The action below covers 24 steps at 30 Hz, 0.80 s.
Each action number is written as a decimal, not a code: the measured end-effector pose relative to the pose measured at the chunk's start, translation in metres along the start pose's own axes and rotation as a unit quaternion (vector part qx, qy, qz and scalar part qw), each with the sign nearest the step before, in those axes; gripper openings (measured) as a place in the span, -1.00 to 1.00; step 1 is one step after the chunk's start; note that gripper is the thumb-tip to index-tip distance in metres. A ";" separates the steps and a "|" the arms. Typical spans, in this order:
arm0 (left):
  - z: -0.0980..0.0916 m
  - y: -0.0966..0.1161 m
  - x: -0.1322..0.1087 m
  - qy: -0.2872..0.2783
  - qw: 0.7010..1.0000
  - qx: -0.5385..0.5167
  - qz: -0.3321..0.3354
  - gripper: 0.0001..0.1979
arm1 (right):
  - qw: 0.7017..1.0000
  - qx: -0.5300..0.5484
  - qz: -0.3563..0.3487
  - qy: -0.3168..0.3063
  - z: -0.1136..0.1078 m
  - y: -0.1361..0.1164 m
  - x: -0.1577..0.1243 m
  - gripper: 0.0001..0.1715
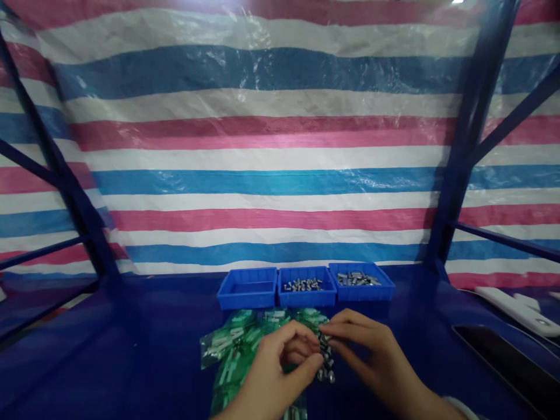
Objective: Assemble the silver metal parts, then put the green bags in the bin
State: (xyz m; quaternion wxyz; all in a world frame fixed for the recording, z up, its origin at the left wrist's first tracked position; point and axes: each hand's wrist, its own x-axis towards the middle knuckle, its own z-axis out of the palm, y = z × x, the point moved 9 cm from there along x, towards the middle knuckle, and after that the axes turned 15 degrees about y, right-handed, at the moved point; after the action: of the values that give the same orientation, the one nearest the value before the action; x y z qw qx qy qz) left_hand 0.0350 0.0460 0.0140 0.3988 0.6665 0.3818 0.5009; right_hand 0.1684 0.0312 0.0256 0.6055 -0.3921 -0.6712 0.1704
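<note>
My left hand point(280, 364) and my right hand point(370, 356) meet over a pile of green plastic bags point(238, 347) on the dark blue bench. Both hands are closed in a pinch on a small cluster of silvery metal parts point(326, 356) held between the fingertips. The parts hang down between the two hands. Behind the bags stand three small blue trays in a row: the left tray point(247, 289) looks empty, the middle tray point(306, 287) and the right tray point(361, 280) each hold several small metal parts.
A striped red, white and blue tarpaulin point(271, 146) closes off the back. Blue frame posts point(464, 151) stand at either side. A dark flat object point(507, 367) and a white object point(520, 309) lie on the bench at right.
</note>
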 end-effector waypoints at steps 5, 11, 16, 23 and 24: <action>0.000 0.010 -0.005 0.012 0.998 -0.035 0.051 -0.80 | 0.995 0.074 0.071 0.005 0.003 0.001 -0.010 -0.77; -0.008 0.032 -0.011 0.056 0.984 0.003 0.172 -0.73 | 0.931 0.249 0.266 -0.024 0.024 0.027 -0.020 -0.74; -0.006 0.030 -0.011 0.050 0.982 0.007 0.184 -0.67 | 0.851 0.375 0.364 -0.050 0.048 0.036 -0.033 -0.58; -0.003 0.026 -0.009 0.069 0.981 0.024 0.180 -0.75 | 0.823 0.376 0.425 -0.025 0.060 0.045 -0.048 -0.45; -0.002 0.026 -0.008 0.075 0.982 0.026 0.174 -0.77 | 0.827 0.369 0.423 -0.023 0.061 0.047 -0.048 -0.44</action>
State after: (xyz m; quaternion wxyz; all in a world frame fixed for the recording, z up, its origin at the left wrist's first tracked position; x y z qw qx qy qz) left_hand 0.0340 0.0287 0.0348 0.2584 0.6935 0.3014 0.6012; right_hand 0.1234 0.0404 -0.0527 0.5578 -0.3814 -0.3406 0.6537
